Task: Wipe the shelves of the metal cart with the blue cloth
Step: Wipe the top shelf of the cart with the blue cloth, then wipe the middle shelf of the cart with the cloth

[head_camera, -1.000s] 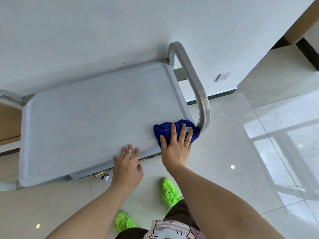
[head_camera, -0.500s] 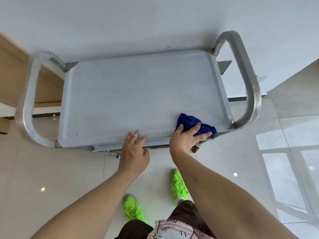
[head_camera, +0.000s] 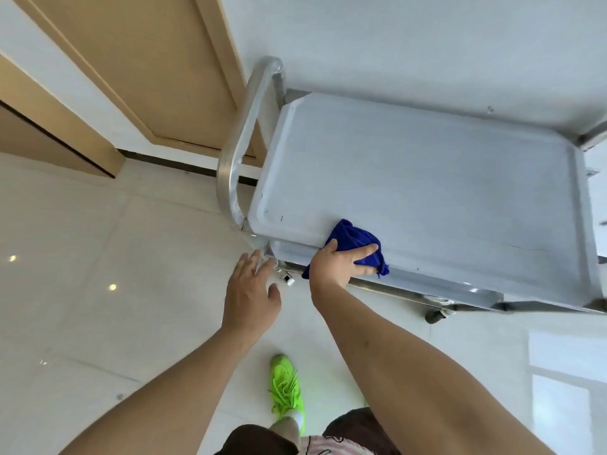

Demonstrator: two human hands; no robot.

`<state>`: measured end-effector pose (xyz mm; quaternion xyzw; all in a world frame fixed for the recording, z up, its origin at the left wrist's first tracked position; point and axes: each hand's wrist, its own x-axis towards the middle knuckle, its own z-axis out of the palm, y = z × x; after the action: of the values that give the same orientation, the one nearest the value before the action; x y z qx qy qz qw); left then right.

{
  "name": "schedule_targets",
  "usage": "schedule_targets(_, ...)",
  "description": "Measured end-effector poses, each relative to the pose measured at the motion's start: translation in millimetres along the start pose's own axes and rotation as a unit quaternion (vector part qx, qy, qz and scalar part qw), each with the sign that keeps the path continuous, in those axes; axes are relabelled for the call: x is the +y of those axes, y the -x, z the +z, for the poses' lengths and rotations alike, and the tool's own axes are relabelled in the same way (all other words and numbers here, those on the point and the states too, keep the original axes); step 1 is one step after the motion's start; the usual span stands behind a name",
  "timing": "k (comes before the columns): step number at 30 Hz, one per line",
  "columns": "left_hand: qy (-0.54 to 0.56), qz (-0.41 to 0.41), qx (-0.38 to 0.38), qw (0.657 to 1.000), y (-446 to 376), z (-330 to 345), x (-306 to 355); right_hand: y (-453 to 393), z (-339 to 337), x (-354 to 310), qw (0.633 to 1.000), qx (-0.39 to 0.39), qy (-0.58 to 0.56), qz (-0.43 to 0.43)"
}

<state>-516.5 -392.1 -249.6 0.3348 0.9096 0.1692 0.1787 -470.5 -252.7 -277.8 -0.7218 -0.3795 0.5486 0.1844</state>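
At the upper left of the frame a wooden door stands shut in its frame, with pale glossy floor tiles spreading out below it. Just right of the door rises the curved handle of the metal cart, whose top shelf fills the upper right of the frame, up against the white wall. In the lower middle, the left hand hovers over the floor near the cart's left front corner, fingers spread and holding nothing, apart from the shelf edge. Just right of it, the right hand presses the bunched blue cloth against the front edge of the top shelf, fingers curled over it, thumb at its left side. Below, at the bottom middle, a bright green shoe rests on the tiles. Further right, under the cart's front rail, a caster wheel shows.
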Motion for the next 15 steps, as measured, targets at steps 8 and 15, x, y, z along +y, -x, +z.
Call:
schedule_targets(8,-0.010,-0.048,0.008,0.999,18,-26,-106,69,91,14,0.997,-0.060,0.028,-0.035)
schedule_targets(15,-0.018,-0.079,-0.015,0.997,41,-21,-157,93,96,54,0.945,-0.210,0.172,-0.180)
